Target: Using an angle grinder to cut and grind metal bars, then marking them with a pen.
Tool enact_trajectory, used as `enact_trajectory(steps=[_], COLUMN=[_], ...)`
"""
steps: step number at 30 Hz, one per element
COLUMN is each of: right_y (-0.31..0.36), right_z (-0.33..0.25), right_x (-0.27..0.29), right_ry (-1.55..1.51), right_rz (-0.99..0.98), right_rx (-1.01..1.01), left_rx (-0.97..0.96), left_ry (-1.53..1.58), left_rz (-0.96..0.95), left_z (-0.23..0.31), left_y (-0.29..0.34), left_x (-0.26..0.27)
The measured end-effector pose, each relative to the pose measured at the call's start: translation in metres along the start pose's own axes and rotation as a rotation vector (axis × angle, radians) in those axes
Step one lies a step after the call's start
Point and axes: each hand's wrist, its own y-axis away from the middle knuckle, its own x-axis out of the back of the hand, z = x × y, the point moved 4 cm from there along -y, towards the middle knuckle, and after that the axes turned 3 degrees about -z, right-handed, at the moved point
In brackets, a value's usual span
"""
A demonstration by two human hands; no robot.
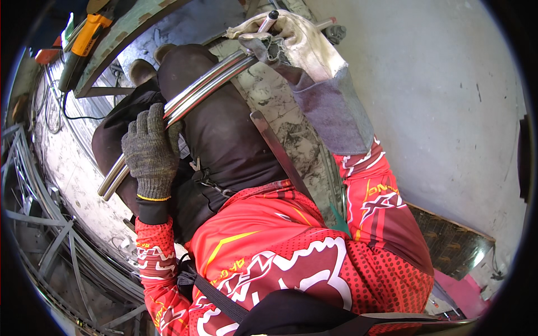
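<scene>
My left hand [150,148], in a dark grey knitted glove, is closed around a bundle of thin shiny metal tubes [207,84]. The tubes slant across my dark trousers, and their near ends [115,178] stick out below the hand. My right hand [305,42] wears a worn, pale work glove with a long grey denim cuff and a torn edge. It is closed at the far end of the tubes, covering their tips; its fingers are mostly hidden. A marker-like stick [268,22] with a black end pokes out of this glove.
An orange and black power tool [89,36] lies at upper left by a worn bench edge [126,42]. Long metal strips [42,190] are heaped at left. A brown flat bar [277,148] lies beside my thigh. A pale wall [431,84] stands right, near a dark patterned panel [454,241].
</scene>
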Motion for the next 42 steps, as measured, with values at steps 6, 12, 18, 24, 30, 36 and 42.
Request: enact_trajectory(steps=[6,12,18,24,30,36,42], right_y=[0.0,-0.008,-0.003,-0.008,-0.005,-0.01,-0.011], right_z=[0.099,0.086,0.061,0.034,0.057,0.057,0.017], right_x=[-0.048,-0.046,-0.037,-0.033,-0.047,-0.04,-0.025], right_ry=[-0.316,-0.248,-0.432,-0.62,-0.76,-0.7,-0.673], right_rz=[0.033,0.096,0.086,0.074,0.057,-0.059,0.021], right_rx=[0.078,0.108,0.096,0.088,0.038,0.074,0.047], left_rx=[-0.023,-0.015,-0.013,-0.015,-0.008,-0.015,-0.012], left_ry=[0.021,0.0,0.033,0.038,0.022,0.037,0.033], left_rz=[0.011,0.023,0.018,0.012,0.018,0.012,0.027], left_z=[0.003,0.0,0.003,0.003,0.002,0.003,0.003], left_y=[-0.003,-0.001,-0.003,-0.003,-0.001,-0.002,-0.003], left_x=[-0.001,-0.004,-0.001,0.0,0.001,0.0,0.003])
